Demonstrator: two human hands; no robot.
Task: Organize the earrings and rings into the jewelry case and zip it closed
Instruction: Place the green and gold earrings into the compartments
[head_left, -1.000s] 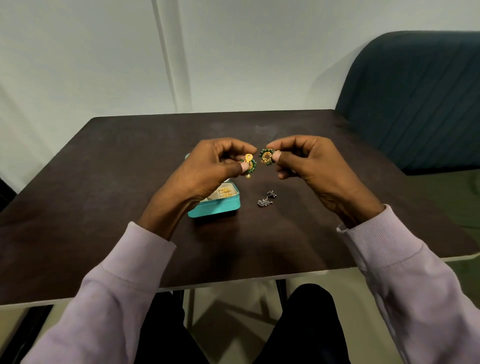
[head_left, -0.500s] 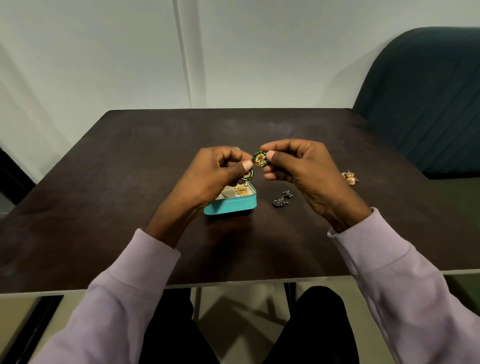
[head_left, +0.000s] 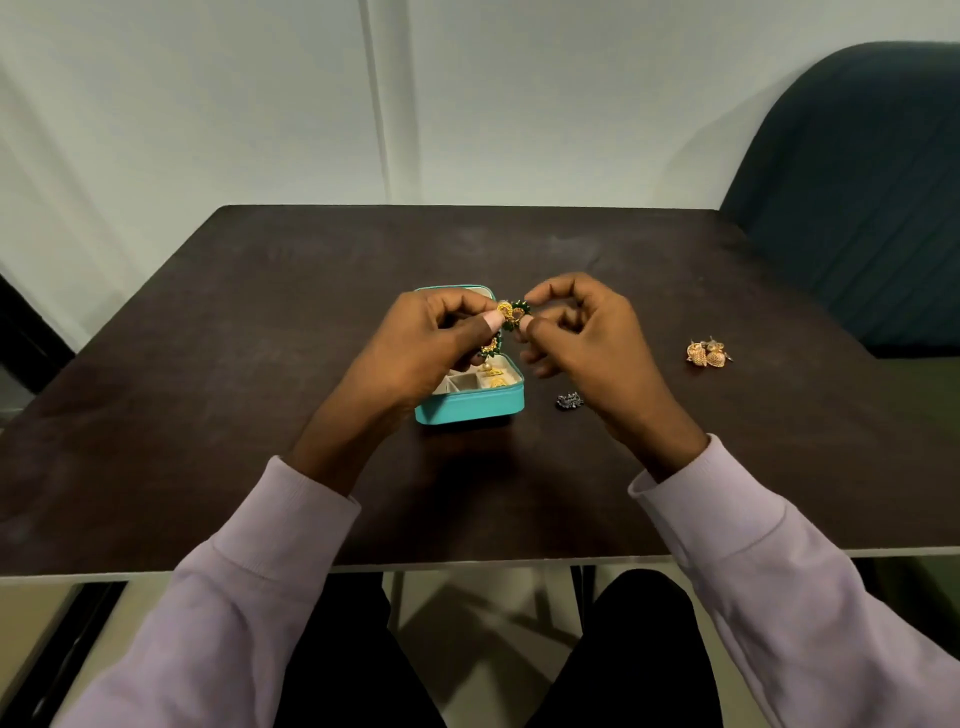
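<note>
Open teal zippered jewelry case (head_left: 470, 408) resting on dark brown bench (head_left: 208, 364), gold pieces in its compartments. Above it, left hand (head_left: 426, 348) pinching round green-and-gold earring (head_left: 511, 313) between thumb and fingers (head_left: 491, 327); second green-and-gold earring (head_left: 491, 345) tucked under the thumb. Right hand (head_left: 582, 338) pinching the same upper earring from the other side. Small dark silver earrings (head_left: 570, 400) just beside the case; gold earring pair (head_left: 706, 354) farther right.

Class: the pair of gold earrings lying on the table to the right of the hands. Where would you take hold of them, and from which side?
Probably pinch the gold earrings across their domed bodies, coming from above: they lie low on the table, touching, with thin posts sticking out sideways that would give a poor grip.
</note>
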